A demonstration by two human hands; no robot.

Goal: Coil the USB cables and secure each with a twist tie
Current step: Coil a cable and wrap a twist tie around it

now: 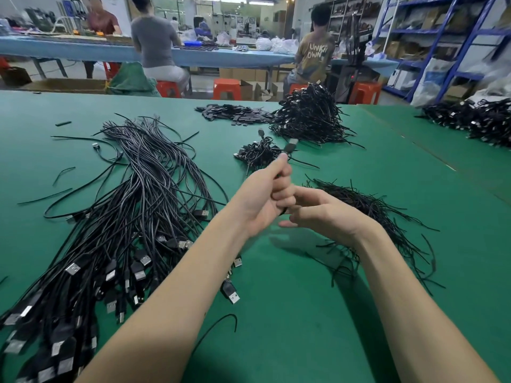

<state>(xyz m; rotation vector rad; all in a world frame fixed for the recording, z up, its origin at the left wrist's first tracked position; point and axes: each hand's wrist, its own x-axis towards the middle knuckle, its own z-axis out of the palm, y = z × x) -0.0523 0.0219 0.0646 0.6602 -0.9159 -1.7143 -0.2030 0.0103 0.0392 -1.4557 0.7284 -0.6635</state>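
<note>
My left hand [265,194] grips a coiled black USB cable above the green table [304,313]; its plug [290,147] sticks out past my fingertips. My right hand [320,214] meets the left from the right, fingers curled at the bottom of the coil where a thin black strand shows; whether it is a twist tie I cannot tell. A big bundle of uncoiled USB cables [132,217] lies to the left. A heap of black twist ties [367,208] lies under and beyond my right wrist. A small pile of tied coils [258,153] sits just beyond my hands.
A large mound of finished coils [309,117] and flat black pieces [235,113] lie at the far middle. More coils [475,120] are at the far right. People sit on orange stools at a blue bench behind; blue shelving stands at right.
</note>
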